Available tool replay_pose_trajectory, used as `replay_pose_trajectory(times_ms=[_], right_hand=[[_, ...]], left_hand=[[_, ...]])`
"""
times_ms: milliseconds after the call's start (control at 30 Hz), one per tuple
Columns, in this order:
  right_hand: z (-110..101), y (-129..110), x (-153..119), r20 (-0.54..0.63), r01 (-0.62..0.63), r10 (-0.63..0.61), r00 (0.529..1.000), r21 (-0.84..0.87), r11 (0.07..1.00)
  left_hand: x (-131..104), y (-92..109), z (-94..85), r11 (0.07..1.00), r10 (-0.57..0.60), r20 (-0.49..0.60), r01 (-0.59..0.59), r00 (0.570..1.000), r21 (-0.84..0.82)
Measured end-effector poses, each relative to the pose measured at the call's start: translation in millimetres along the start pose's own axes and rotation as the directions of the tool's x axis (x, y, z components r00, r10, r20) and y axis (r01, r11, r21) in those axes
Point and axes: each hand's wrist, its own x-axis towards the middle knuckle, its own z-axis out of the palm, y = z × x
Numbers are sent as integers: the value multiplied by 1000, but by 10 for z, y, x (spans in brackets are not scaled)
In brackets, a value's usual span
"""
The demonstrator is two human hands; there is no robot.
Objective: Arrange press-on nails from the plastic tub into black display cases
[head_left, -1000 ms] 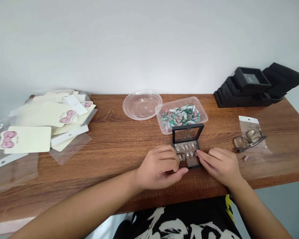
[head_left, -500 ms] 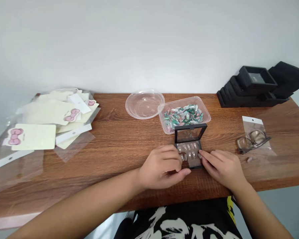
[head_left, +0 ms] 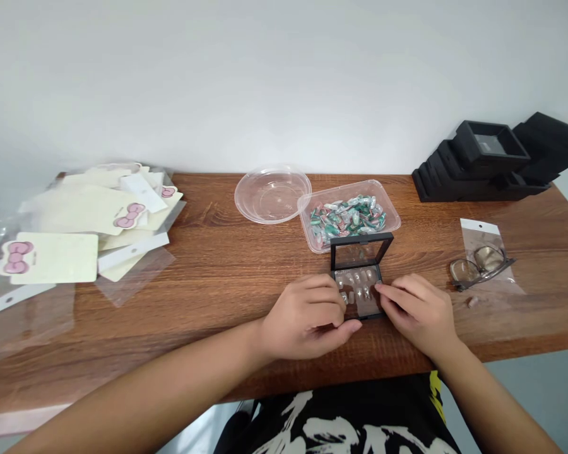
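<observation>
A small black hinged case (head_left: 361, 239) stands on the table with its clear-windowed lid raised. Several shiny press-on nails (head_left: 360, 277) lie in two rows inside it. My left hand (head_left: 307, 318) is curled round the left front edge of the case, fingers bent and thumb along the front. At the right side of the case, my right hand (head_left: 419, 312) has its fingers drawn together, the index fingertip at the end of the nail rows. Whatever lies under those fingertips is hidden.
Behind the case are a clear tub (head_left: 307, 236) of green, pink and silver nails and a round clear lid (head_left: 272, 195). Bow-printed cards (head_left: 66, 258) and plastic sleeves lie left. Right are glasses (head_left: 483, 268) on a plastic bag (head_left: 506, 277), a small piece (head_left: 473, 302) and stacked black cases (head_left: 478, 170).
The view has shifted slightly. A nail that showed by my right fingertips at the case's right edge is now mostly covered. My left hand keeps its hold.
</observation>
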Motion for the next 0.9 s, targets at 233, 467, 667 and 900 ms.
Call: replay_pose_trajectory(times_ms=[233, 467, 667, 900], right_hand=[[-13, 13, 43, 21, -1, -3, 1000, 166, 986], [-24, 55, 8, 40, -16, 5, 999, 262, 965], [-21, 61, 14, 60, -80, 64, 996, 329, 941], [8, 85, 39, 108, -140, 117, 987, 241, 960]], left_hand=[[2, -4, -4, 1000, 4, 1, -4, 1000, 1], [-9, -8, -6, 1000, -4, 18, 4, 1000, 5], [-10, -7, 3, 1000, -11, 2, 11, 1000, -2], [-7, 3, -7, 1000, 13, 14, -13, 1000, 0]])
